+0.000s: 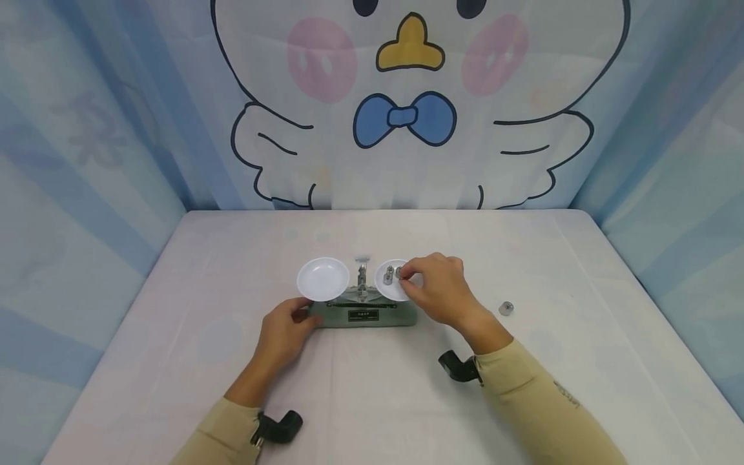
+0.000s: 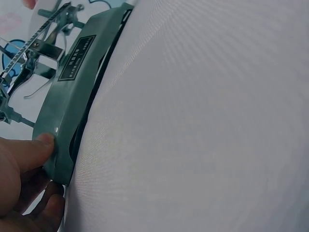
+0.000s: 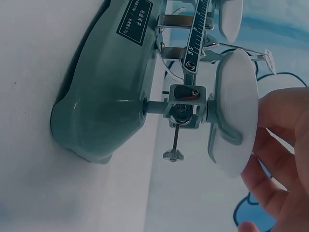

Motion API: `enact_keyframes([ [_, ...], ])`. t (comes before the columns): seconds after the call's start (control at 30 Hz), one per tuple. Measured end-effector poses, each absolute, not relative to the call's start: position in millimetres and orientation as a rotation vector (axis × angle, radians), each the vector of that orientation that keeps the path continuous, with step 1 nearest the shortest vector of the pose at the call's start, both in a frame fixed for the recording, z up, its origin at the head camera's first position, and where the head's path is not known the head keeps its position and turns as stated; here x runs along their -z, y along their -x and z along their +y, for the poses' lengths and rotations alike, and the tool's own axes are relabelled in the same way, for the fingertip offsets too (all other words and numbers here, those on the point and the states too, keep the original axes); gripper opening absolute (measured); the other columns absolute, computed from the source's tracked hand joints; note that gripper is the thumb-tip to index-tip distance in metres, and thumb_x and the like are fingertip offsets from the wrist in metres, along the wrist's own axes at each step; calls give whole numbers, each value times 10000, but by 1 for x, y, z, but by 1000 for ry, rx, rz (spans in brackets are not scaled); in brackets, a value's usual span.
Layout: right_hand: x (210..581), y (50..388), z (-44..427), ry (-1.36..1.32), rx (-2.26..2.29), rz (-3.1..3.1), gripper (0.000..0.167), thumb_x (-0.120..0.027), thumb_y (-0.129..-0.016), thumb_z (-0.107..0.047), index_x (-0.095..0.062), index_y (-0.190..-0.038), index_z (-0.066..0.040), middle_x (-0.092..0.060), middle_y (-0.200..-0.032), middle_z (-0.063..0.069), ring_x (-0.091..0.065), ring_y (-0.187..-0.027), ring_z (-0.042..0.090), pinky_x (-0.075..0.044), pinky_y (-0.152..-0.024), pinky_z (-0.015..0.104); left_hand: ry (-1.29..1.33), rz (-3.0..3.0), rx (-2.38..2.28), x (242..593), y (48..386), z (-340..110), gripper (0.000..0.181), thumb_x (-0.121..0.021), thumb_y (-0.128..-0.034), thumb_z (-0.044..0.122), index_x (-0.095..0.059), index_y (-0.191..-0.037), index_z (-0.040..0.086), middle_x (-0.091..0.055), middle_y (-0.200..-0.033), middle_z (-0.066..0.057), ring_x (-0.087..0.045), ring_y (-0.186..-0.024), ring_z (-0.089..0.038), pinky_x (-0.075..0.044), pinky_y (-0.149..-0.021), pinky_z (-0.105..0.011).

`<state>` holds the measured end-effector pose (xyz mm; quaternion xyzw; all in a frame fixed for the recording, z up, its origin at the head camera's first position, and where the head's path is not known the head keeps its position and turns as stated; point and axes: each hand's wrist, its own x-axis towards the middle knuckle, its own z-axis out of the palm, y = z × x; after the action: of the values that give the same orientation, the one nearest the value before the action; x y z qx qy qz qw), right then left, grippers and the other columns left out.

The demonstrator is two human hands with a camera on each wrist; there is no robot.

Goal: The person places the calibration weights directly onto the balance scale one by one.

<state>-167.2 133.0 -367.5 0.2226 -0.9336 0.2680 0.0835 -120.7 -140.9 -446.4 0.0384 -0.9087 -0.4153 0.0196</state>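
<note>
Just left of the fingers of the right hand, which are pinching a metal weight, two more weights are sitting on the white pan, super close.

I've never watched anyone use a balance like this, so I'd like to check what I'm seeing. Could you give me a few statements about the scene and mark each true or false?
1. The left hand grips one end of the balance's green base. True.
2. Metal weights stand on the left pan. False: they stand on the right pan; the left one is bare.
3. The right hand has its fingertips at the right pan. True.
4. The loose metal piece on the table lies left of the balance. False: it lies to the right.
5. The base carries a dark label. True.
</note>
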Motion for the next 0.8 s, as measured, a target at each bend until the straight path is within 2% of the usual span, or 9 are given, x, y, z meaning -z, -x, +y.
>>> enact_keyframes([
  [0.8, 363, 167, 122, -587, -618, -2847, 106, -723, -909, -160, -774, -990, -114, -752, -940, -1, -614, -934, 253, -355, -994, 600, -124, -2806, 1321, 446, 121, -141, 441, -733, -894, 114, -615, -1292, -34, -624, -1293, -207, -611, -1157, -371, -506, -972, -505],
])
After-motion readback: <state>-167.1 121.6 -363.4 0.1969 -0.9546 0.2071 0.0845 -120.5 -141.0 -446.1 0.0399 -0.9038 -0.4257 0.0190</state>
